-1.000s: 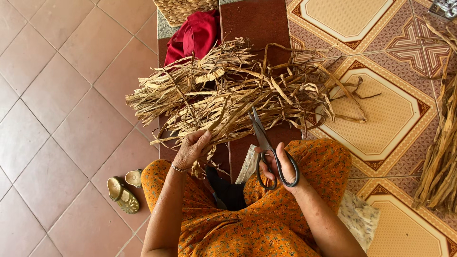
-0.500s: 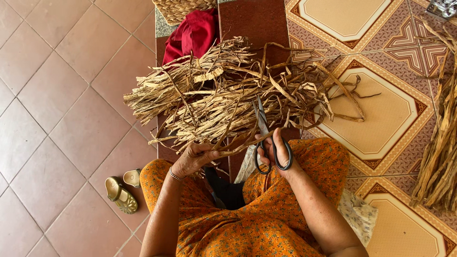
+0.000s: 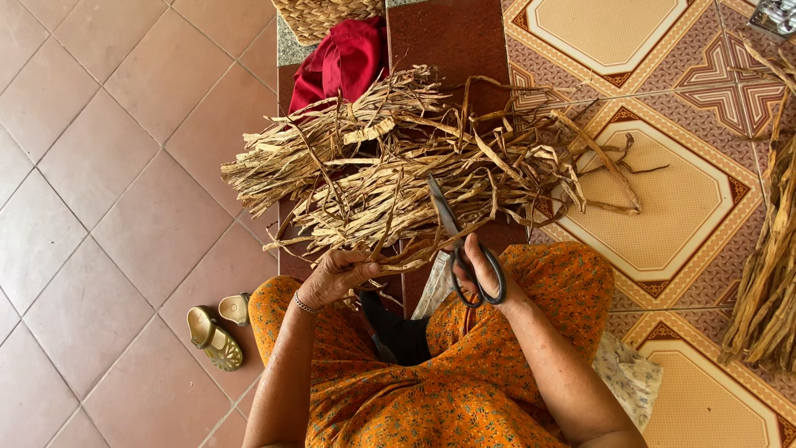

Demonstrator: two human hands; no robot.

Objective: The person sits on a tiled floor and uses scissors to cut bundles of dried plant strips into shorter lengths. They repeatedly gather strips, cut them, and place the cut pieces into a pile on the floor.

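Observation:
A big bundle of dried, tan plant strips (image 3: 398, 166) lies across the floor in front of my knees. My left hand (image 3: 336, 274) grips a few of its strips at the near edge. My right hand (image 3: 481, 270) holds black-handled scissors (image 3: 456, 241), with fingers through the loops and the blades pointing up into the bundle. I am seated, wearing orange patterned clothing (image 3: 439, 373).
A red cloth (image 3: 344, 58) and a woven basket (image 3: 327, 12) lie beyond the bundle. A pair of small sandals (image 3: 215, 332) sits at my left. More dried strips (image 3: 771, 265) are piled at the right edge, on patterned floor tiles (image 3: 663, 207).
My right hand with the scissors has moved up and toward the bundle. My left hand has shifted from open fingers over the strips to gripping them lower down.

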